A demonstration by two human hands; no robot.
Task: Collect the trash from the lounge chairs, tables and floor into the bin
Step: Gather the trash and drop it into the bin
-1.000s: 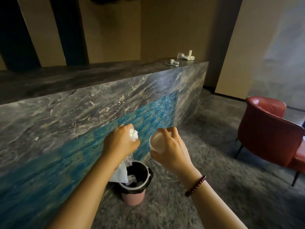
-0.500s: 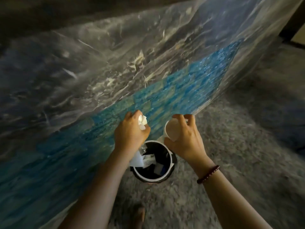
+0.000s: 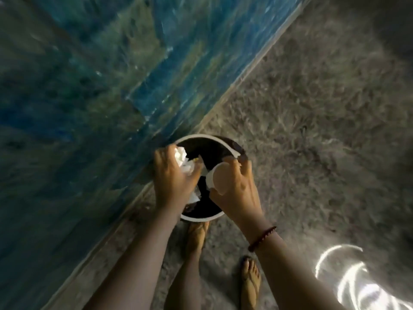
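Observation:
A small round bin with a white rim and a dark liner stands on the floor against the counter's base. Both my hands hover right over its mouth. My left hand is closed on crumpled white tissue, with more paper and clear wrap hanging below the fist. My right hand grips a white paper cup, tilted so its open mouth faces me. White scraps lie inside the bin, mostly hidden by my hands.
The blue and grey marble counter front fills the left side. Grey patterned carpet covers the right. My two feet in sandals stand just behind the bin. A bright light reflection shows at the lower right.
My view has tipped steeply down, so the bin sits straight below me. Both hands have lowered from above the bin to its mouth, still holding the tissue and the cup.

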